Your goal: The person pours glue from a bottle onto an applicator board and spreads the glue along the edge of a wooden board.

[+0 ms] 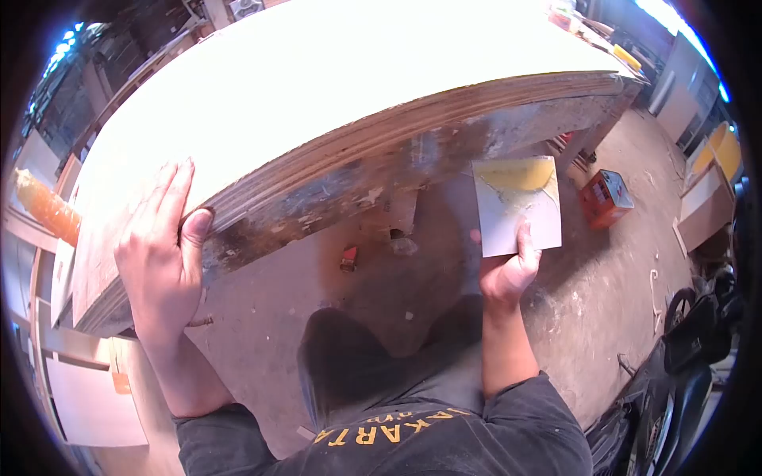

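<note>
My left hand (163,242) lies on the near left corner of a bright white panel (333,71). Its fingers are stretched flat on top, and the thumb rests along the edge. Under the panel's surface, a stack of layered wooden boards (357,131) shows at the side. Off the table's front edge, my right hand (512,270) grips a white square card (520,226) from below, thumb on its face. A yellow, glue-like smear (520,173) covers the card's upper part. The card is held up, apart from the panel.
A red and white can (606,198) stands on the floor below the table's right side. Dark motorbike-like parts (675,389) crowd the lower right. An orange roll (48,208) sits at the left, above leaning boards (95,401). A small red item (348,258) lies on the floor.
</note>
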`<state>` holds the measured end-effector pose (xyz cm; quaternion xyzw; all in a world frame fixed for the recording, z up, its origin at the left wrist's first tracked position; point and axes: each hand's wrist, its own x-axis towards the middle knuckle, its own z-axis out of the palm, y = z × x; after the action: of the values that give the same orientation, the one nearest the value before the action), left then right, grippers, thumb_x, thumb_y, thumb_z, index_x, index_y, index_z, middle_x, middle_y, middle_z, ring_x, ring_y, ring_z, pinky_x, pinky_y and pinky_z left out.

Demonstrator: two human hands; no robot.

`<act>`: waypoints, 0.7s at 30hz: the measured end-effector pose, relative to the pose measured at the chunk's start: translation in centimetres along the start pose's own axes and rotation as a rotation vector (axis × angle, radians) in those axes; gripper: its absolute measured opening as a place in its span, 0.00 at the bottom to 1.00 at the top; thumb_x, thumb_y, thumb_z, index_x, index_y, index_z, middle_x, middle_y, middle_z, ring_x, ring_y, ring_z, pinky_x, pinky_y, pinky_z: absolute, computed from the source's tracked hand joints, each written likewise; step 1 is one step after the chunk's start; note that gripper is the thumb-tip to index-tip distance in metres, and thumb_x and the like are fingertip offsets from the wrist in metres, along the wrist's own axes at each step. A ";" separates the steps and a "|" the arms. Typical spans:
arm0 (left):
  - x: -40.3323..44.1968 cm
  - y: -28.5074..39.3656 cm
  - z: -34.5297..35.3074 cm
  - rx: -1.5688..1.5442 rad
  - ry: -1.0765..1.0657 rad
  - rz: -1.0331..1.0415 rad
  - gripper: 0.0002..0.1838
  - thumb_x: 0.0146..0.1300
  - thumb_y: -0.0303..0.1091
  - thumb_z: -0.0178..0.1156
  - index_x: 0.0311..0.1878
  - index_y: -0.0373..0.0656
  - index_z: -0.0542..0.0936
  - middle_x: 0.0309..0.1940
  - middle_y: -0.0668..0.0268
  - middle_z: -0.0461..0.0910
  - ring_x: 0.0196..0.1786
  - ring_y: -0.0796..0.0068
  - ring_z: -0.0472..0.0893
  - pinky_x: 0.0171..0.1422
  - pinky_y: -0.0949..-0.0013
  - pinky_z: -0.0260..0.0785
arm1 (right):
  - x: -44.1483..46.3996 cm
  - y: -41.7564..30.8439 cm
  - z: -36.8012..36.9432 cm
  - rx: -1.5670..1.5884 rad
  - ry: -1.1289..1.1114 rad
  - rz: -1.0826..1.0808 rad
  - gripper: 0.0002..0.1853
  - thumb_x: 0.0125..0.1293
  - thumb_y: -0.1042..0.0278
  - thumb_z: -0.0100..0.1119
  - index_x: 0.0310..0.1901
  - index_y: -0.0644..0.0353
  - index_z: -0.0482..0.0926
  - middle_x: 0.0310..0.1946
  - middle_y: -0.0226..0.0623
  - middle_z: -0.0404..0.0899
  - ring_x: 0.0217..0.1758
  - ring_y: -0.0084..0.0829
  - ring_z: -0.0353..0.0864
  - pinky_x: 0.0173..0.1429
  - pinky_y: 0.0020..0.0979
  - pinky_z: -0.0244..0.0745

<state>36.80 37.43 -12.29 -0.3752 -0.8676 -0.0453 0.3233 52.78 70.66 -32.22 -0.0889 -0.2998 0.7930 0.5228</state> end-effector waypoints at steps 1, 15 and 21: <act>-0.1 -0.1 0.2 -0.007 0.013 0.000 0.26 0.81 0.45 0.53 0.71 0.35 0.79 0.67 0.46 0.81 0.74 0.45 0.77 0.79 0.52 0.65 | -0.1 -0.2 0.3 0.002 0.000 -0.005 0.23 0.82 0.61 0.50 0.74 0.58 0.68 0.64 0.44 0.80 0.60 0.44 0.85 0.48 0.52 0.90; -0.3 0.2 0.8 -0.044 0.169 0.049 0.19 0.78 0.37 0.59 0.65 0.38 0.84 0.59 0.49 0.87 0.67 0.48 0.83 0.72 0.54 0.72 | -1.0 -1.4 3.8 0.093 -0.166 -0.078 0.23 0.82 0.69 0.48 0.75 0.62 0.64 0.64 0.50 0.76 0.62 0.51 0.85 0.48 0.59 0.94; -0.7 0.7 1.2 -0.029 0.247 0.021 0.18 0.72 0.37 0.66 0.61 0.44 0.88 0.56 0.52 0.89 0.62 0.51 0.87 0.64 0.56 0.78 | -1.4 -1.8 3.9 0.077 -0.127 -0.074 0.24 0.81 0.70 0.49 0.75 0.62 0.63 0.64 0.51 0.76 0.62 0.51 0.85 0.48 0.59 0.94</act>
<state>36.98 37.86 -13.80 -0.3802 -0.8166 -0.1001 0.4226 53.07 68.40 -28.30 -0.0070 -0.3046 0.7881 0.5348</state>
